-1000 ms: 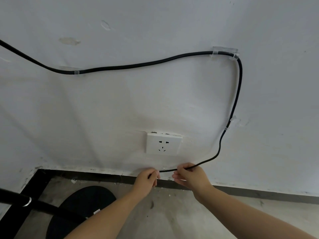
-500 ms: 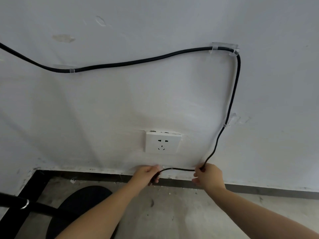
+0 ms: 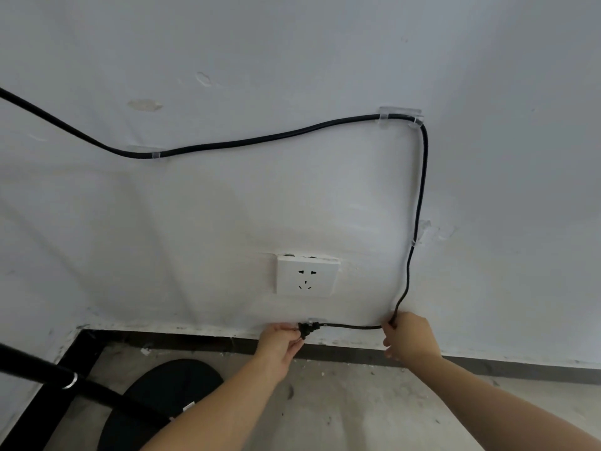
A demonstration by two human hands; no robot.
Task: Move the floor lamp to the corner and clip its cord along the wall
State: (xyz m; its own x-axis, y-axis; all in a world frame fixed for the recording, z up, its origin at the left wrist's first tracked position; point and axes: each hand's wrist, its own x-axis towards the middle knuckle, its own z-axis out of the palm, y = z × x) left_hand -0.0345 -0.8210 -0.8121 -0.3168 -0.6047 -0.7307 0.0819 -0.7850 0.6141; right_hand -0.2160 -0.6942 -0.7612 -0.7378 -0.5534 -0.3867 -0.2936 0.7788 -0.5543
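A scuffed white plaster wall meets a grey concrete floor. The thin black lamp cord, held in clear clips, loops above a white square socket; below it, left hand pinches the plug end, right hand grips the cord's bend.

Black cord runs along white wall, held by clear clips: one at left, a pair at top-right corner, one lower on the vertical run. From there it drops, bends left just above the skirting, ends in black plug below the socket, unplugged. Lamp's black round base on floor bottom-left, pole slanting across it.
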